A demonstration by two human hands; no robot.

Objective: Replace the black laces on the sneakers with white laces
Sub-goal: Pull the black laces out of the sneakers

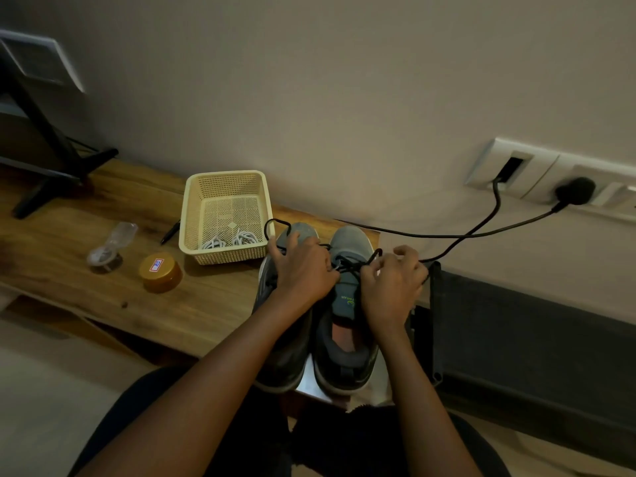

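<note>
Unlacing the grey mesh sneaker (347, 304), six o'clock.
Left hand (303, 270) and right hand (392, 287) each pinch its thin black cord lace (351, 266): limp, light, likely best gripped near eyelets. Coiled white laces (230, 241) in cream plastic basket (192, 215), ten o'clock.

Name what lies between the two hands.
Head view: the black lace, crossing the sneaker, runs between the left hand and the right hand.

Sneakers (351, 239): 2. Black laces (358, 265): 2. Hands (303, 273): 2. Basket (227, 175): 1; white lace bundles (241, 239) inside: 2. Pen (171, 232): 1. Brown-lidded jar (160, 270): 1. Wall cables (447, 234): 2, right.
</note>
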